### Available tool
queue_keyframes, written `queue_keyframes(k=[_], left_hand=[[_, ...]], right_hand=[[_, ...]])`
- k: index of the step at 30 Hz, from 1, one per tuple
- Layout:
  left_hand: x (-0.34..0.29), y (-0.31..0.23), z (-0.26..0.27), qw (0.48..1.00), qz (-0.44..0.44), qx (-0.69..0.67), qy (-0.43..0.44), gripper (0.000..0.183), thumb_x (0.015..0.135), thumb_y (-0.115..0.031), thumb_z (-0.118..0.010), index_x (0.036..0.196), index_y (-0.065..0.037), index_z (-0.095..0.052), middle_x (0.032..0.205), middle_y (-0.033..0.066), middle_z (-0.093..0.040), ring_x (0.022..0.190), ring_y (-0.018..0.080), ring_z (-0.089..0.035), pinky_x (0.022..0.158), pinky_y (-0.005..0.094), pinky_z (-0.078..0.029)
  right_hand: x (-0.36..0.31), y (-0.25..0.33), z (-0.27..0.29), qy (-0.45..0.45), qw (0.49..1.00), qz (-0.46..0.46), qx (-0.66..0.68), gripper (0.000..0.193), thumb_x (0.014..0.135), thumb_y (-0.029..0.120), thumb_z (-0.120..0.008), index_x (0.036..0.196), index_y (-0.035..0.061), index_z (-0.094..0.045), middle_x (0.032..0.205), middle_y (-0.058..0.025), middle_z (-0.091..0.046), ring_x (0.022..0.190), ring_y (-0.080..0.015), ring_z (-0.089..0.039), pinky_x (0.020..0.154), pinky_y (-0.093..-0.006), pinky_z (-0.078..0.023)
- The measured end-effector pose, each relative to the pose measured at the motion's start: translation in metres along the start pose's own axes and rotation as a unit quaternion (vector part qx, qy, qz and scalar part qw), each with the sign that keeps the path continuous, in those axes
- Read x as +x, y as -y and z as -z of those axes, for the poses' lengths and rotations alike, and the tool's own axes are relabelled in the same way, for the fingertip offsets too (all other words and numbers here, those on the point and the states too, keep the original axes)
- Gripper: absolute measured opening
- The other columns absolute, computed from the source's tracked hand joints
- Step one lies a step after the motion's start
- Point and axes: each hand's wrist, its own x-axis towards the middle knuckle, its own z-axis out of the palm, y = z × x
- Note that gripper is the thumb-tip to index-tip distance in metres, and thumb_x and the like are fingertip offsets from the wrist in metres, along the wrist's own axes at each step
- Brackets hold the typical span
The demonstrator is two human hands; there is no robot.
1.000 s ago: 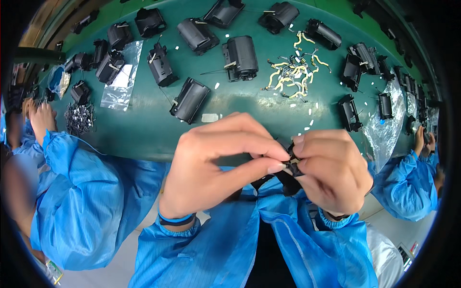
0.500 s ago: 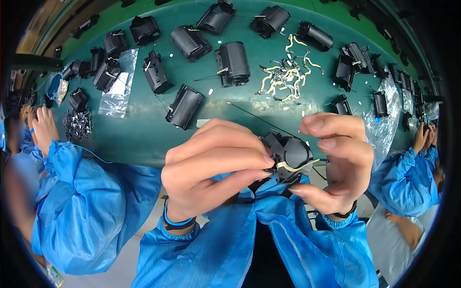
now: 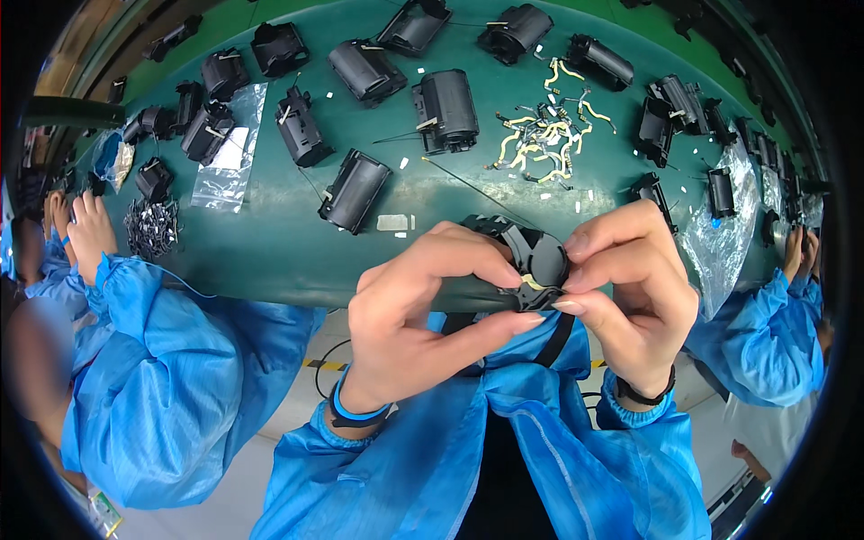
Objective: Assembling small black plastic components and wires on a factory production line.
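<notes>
Close in front of me a black plastic housing [image 3: 544, 259] with a rounded end is held up at the table's near edge. My left hand [image 3: 423, 315] grips it from the left, its fingers partly behind the part. A thin yellow flex cable [image 3: 533, 284] lies across the housing's end. My right hand [image 3: 634, 292] pinches the cable's free end at the housing's right side; the fingertips hide that end. From the housing a thin dark wire [image 3: 472, 186] with a yellowish tip sticks out toward the far left.
Several black housings [image 3: 446, 110] stand about the green table [image 3: 297, 261]. Beyond my hands lies a pile of yellow flex cables [image 3: 544, 144]. Clear plastic bags [image 3: 229, 175] and a heap of small black parts [image 3: 151, 227] lie around. Co-workers in blue sleeves [image 3: 171, 378] sit on both sides.
My right hand has closed from spread fingers to a pinch on the cable's end. The cable now lies closer against the housing, and the left fingers have shifted off its near end.
</notes>
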Motion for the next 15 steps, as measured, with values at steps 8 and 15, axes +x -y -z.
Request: queue_keyframes(k=[8,15], left_hand=[[-0.001,0.003,0.007,0.998,-0.021,0.063,-0.002,0.043,0.072,0.003,-0.089,0.104,0.005,-0.060,0.095,0.0143,-0.066,0.088,0.0207,-0.061,0.080,0.0341,-0.047],[-0.002,-0.001,0.008,1.000,0.004,0.030,-0.008,0.044,0.072,0.002,-0.089,0.106,0.006,-0.061,0.097,0.0148,-0.067,0.091,0.0231,-0.062,0.084,0.0359,-0.048]], right_hand=[[0.002,0.010,-0.004,0.043,0.994,-0.086,0.058,0.012,0.091,0.003,-0.070,0.093,-0.0043,-0.061,0.120,-0.0220,-0.060,0.110,-0.0246,-0.062,0.094,-0.0359,-0.052],[0.002,0.020,-0.014,0.005,0.948,-0.229,0.222,0.009,0.097,0.005,-0.061,0.096,0.0008,-0.053,0.134,-0.0291,-0.060,0.121,-0.0244,-0.059,0.105,-0.0391,-0.046]])
